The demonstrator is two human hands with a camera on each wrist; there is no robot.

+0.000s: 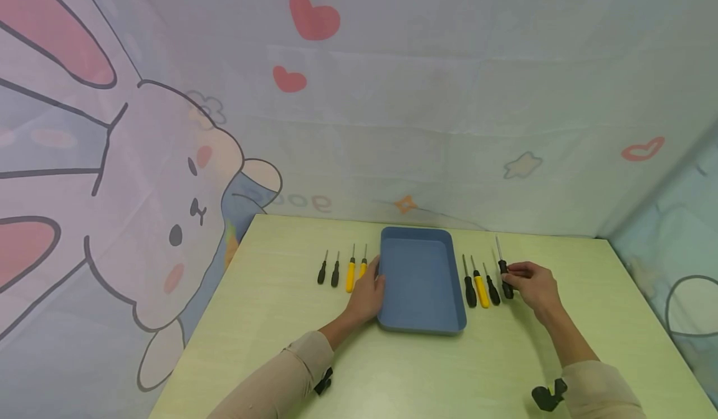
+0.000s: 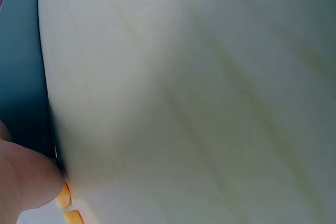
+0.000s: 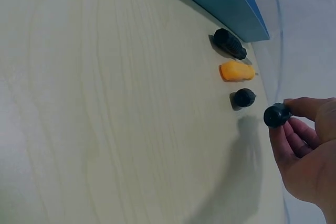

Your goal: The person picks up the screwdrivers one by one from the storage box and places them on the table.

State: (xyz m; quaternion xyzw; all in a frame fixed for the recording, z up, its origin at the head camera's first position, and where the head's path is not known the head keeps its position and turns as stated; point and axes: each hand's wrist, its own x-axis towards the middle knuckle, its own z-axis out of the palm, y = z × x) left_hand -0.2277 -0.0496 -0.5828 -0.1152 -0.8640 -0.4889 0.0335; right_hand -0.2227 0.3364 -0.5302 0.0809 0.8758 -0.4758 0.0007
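Observation:
A shallow blue tray (image 1: 423,282) lies in the middle of the table. My left hand (image 1: 366,297) grips its left side, thumb over the rim and fingers along the outer wall. At the tray's right, my right hand (image 1: 535,287) pinches a black-handled screwdriver (image 3: 276,115) between thumb and fingers, its shaft pointing away from me. Beside it lie a small black screwdriver (image 1: 493,293), a yellow screwdriver (image 1: 480,289) and a larger black screwdriver (image 1: 470,293). In the left wrist view the tray wall (image 2: 23,72) and part of the left hand (image 2: 26,177) show.
Left of the tray lie two black screwdrivers (image 1: 335,277) and two yellow screwdrivers (image 1: 351,275), one partly behind the left hand. The pale table (image 1: 269,282) ends at the back against a printed cloth (image 1: 392,126) with hearts and a rabbit.

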